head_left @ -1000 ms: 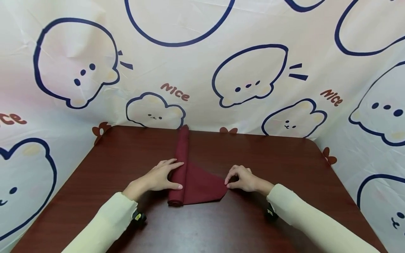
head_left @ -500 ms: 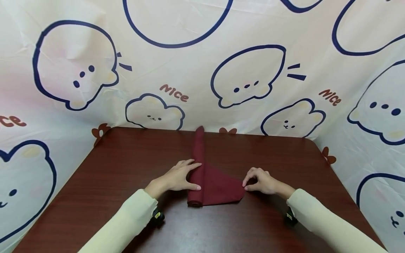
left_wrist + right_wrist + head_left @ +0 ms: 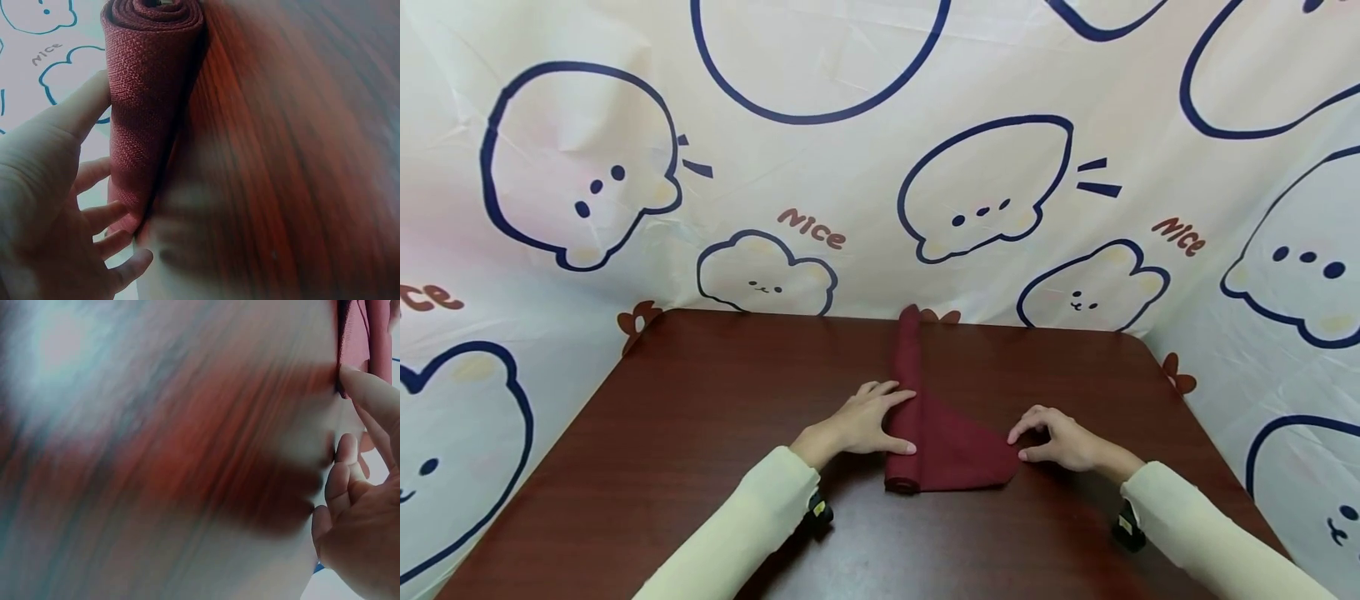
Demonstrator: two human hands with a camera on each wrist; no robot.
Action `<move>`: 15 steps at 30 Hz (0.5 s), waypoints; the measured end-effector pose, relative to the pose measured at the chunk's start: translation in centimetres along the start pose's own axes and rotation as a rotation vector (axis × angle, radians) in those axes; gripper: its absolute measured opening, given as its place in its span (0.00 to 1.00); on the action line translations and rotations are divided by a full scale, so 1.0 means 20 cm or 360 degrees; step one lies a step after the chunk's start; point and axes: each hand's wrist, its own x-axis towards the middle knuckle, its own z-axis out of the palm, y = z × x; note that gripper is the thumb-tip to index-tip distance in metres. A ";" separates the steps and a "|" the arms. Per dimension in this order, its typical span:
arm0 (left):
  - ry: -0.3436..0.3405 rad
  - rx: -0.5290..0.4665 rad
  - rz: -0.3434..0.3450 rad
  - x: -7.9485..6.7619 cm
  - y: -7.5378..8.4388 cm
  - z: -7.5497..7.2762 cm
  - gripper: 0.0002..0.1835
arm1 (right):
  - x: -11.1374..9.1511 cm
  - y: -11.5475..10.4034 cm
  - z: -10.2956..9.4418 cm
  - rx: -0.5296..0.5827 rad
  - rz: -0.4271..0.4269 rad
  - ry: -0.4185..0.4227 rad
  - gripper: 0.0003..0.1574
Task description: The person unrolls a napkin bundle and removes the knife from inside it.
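A dark red cloth (image 3: 966, 446) lies on the table, its left part wound into a long roll (image 3: 907, 358) that points away from me. My left hand (image 3: 853, 422) rests across the roll, thumb and index finger spread over it. In the left wrist view, the thumb and fingers of my left hand (image 3: 56, 162) lie against the coarse woven roll (image 3: 144, 94), whose spiral end faces the camera. My right hand (image 3: 1063, 442) pinches the loose right corner between thumb and index finger. The right wrist view shows the cloth's edge (image 3: 354, 337) at those fingertips.
The dark brown wooden table (image 3: 737, 367) reflects light near its front. A white curtain (image 3: 865, 183) printed with cartoon outlines stands behind it and along both sides. A small black device (image 3: 820, 508) is on the left wrist, another device (image 3: 1129, 527) on the right.
Both hands and the cloth have slid to the right across the table together. The cloth keeps about the same shape, still rolled on its left with a flat flap on its right.
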 end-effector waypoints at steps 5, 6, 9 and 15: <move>0.0003 -0.0003 0.0017 0.03 0.01 0.01 0.47 | -0.01 0.02 -0.03 0.0038 -0.0018 -0.0006 0.09; 0.0008 -0.0003 0.0019 0.03 0.01 0.01 0.47 | -0.01 0.02 -0.03 0.0050 -0.0023 -0.0006 0.09; 0.0012 -0.0011 -0.0001 0.02 0.01 0.01 0.47 | -0.01 0.03 -0.04 0.0097 -0.0051 -0.0016 0.10; 0.0002 -0.0039 -0.0030 0.00 -0.01 0.02 0.47 | -0.01 0.05 -0.03 0.0142 -0.0091 -0.0029 0.10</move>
